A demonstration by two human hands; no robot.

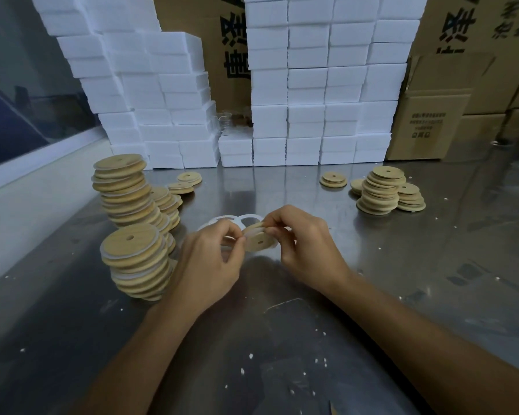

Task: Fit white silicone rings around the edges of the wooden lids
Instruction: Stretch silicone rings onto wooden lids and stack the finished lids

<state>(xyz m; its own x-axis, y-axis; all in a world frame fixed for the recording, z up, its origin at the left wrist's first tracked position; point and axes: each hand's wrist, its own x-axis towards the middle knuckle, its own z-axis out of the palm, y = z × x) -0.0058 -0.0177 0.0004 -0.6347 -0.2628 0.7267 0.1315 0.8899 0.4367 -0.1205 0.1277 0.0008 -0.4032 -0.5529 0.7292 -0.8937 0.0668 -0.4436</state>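
While both hands (pixel 253 235) pinch the lid (pixel 259 240) and ring (pixel 250 233), the person should stretch the ring evenly round its rim.

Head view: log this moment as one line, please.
step: ring fitting | left hand: pinches silicone ring | right hand: holds wooden lid | ringed stacks: left

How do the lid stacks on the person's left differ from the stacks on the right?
The left lid stacks carry white silicone rings between the wood layers; the right lid stacks show bare wood. The left stacks are taller and lean; the right stacks are shorter and sit farther from the hands. Both hold round wooden lids with a centre hole, on the metal table.
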